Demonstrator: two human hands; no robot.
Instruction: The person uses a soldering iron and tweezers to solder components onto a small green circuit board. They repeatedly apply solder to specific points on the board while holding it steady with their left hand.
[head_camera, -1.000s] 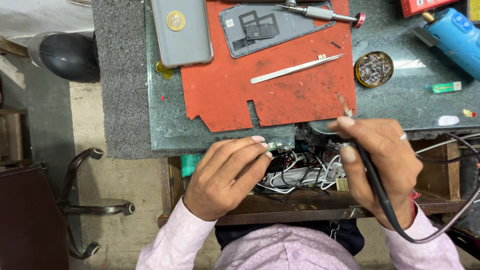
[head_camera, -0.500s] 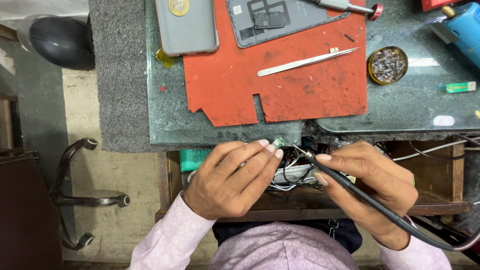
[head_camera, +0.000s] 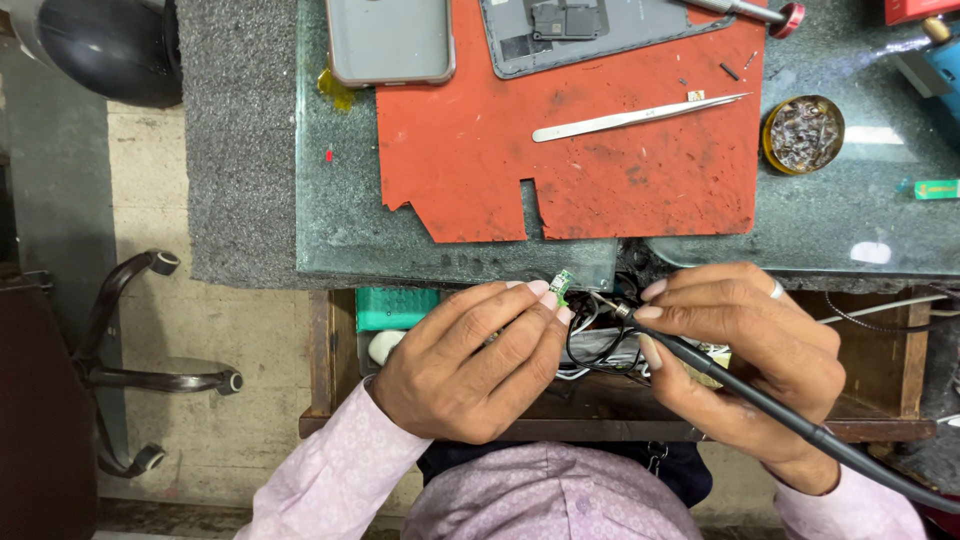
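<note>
Green circuit piece (head_camera: 562, 285) pinched in left hand (head_camera: 470, 360), right hand (head_camera: 745, 350) grasping soldering iron (head_camera: 760, 400); upper-right brass tin (head_camera: 803, 134) holds wire wool.

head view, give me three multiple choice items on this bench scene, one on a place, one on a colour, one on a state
1. Where do the metal tweezers lie?
A. on the red mat
B. in the open drawer
C. on the floor

2. What colour is the small circuit board pinched in the left hand?
A. blue
B. green
C. white

3. How does the right hand stand with the soldering iron?
A. it grips the iron, tip toward the board
B. it rests flat on the mat
C. it hovers well away from the iron

Answers:
1 A, the tweezers rest flat on the red mat.
2 B, the piece at the fingertips is green.
3 A, the fingers wrap the black handle, with the tip close beside the board.
</note>
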